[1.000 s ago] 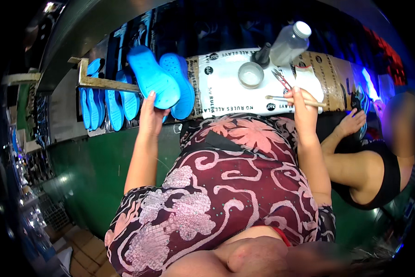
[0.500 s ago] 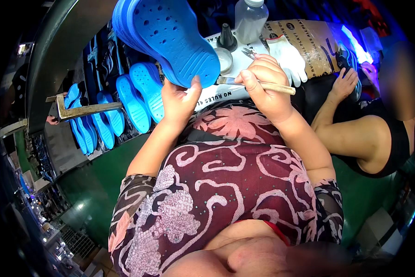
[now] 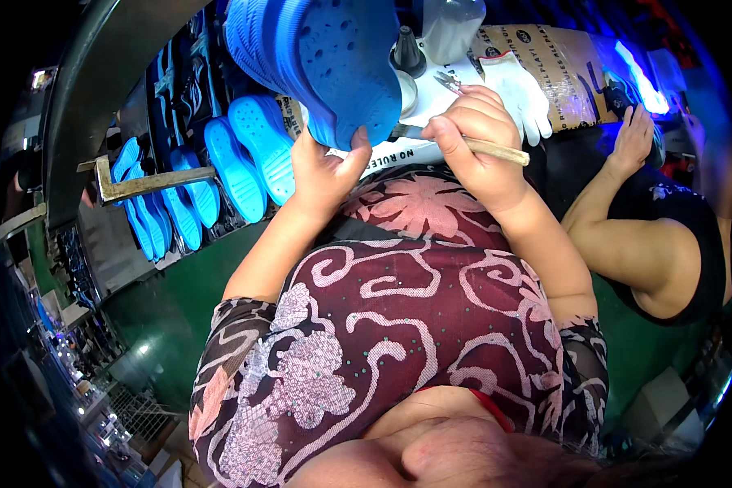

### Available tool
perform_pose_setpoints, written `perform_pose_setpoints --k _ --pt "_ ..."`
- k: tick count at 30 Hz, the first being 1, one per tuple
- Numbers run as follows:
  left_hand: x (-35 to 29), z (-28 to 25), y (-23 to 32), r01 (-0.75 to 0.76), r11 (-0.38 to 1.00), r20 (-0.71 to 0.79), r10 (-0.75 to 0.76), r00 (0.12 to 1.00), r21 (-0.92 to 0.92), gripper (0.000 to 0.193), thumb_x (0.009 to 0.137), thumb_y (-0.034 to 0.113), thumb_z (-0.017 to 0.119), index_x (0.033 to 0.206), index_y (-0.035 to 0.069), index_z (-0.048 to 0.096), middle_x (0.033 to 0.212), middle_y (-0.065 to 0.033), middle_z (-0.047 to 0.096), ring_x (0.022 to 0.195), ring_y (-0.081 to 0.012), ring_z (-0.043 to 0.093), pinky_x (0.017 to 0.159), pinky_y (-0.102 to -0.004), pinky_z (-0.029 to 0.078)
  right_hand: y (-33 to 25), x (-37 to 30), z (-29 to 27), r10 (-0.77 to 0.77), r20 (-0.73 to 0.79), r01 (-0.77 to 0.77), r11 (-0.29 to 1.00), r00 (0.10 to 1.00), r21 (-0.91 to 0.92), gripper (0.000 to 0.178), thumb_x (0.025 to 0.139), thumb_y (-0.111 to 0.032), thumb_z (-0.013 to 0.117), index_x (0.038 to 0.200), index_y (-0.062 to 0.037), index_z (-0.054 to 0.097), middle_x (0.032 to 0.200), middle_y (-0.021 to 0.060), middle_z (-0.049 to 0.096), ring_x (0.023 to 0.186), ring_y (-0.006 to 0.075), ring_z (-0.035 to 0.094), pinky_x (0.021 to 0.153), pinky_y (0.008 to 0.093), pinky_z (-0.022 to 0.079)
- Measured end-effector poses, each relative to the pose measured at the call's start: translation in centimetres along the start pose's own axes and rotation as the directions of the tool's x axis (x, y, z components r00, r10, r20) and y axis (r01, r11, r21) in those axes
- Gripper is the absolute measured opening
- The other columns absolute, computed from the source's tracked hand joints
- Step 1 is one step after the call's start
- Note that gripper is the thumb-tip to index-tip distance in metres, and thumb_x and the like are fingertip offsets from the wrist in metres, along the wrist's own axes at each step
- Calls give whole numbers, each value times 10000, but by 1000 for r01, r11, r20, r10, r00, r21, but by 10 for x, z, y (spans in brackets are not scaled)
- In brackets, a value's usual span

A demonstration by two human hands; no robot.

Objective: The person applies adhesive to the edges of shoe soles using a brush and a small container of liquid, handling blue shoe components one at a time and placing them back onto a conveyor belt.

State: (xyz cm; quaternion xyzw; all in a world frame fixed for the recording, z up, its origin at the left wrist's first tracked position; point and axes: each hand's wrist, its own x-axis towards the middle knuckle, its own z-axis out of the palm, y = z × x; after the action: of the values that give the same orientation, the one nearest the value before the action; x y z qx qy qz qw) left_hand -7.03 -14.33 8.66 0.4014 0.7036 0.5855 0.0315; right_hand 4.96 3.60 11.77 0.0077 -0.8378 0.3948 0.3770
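Observation:
Near the top of the view my left hand grips the heel end of a blue shoe sole. The sole has round holes in its face and ridged side walls, and is cut off by the upper edge. My right hand closes round the wooden handle of a flat brush. The brush's metal ferrule points left at the sole's heel edge, where its bristles are hard to make out. From the top of the same hand juts a small pointed metal tool.
Pairs of blue soles lie in a row at the left, beside a metal bracket. Behind my hands stand a dark nozzle-topped container and a clear bottle. White gloves lie on taped cardboard. A co-worker's arm is at right.
The sole has tipped, so its face turns more to the right and its side wall shows more. The brush stays at its heel edge. The whole view has shifted slightly.

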Motion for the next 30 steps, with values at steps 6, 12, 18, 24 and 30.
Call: perform_pose_setpoints --k 6,12,18,24,30 --pt "-1 -7 -8 -31 998 -3 31 1000 59 380 743 -26 652 1108 -16 547 913 -109 658 806 -156 638 738 -280 500 6 1 0 -19 1 19 994 1000 -104 245 832 -189 657 624 -70 608 605 48 576 603 245 543 741 352 414" --pt "-3 -7 -15 -80 993 -28 83 996 88 362 722 -28 664 1066 -8 555 887 -114 658 769 -175 651 695 -288 509 2 2 5 -71 48 72 997 996 -25 220 825 -210 671 660 -66 653 603 38 580 599 224 545 743 359 407" --pt "3 -6 -21 -274 947 -71 289 955 169 312 706 -46 668 995 3 562 854 -126 661 695 -220 664 639 -286 512 1 -3 0 22 65 -22 1000 998 -5 234 827 -219 664 647 -70 649 618 33 594 605 222 552 765 365 407" --pt "2 -2 -14 -292 937 -63 309 949 192 343 727 -51 653 1055 -18 557 936 -131 648 801 -227 650 720 -306 506 -1 2 10 -29 16 29 999 999 18 237 836 -210 650 643 -72 643 609 34 579 600 226 541 786 356 404" --pt "12 -5 2 -371 919 47 368 928 133 373 795 7 636 1151 -26 532 1084 -127 615 949 -228 613 837 -312 485 -5 -1 8 -29 -17 29 999 999 -15 258 844 -194 644 620 -70 615 586 45 545 574 242 510 733 350 400"
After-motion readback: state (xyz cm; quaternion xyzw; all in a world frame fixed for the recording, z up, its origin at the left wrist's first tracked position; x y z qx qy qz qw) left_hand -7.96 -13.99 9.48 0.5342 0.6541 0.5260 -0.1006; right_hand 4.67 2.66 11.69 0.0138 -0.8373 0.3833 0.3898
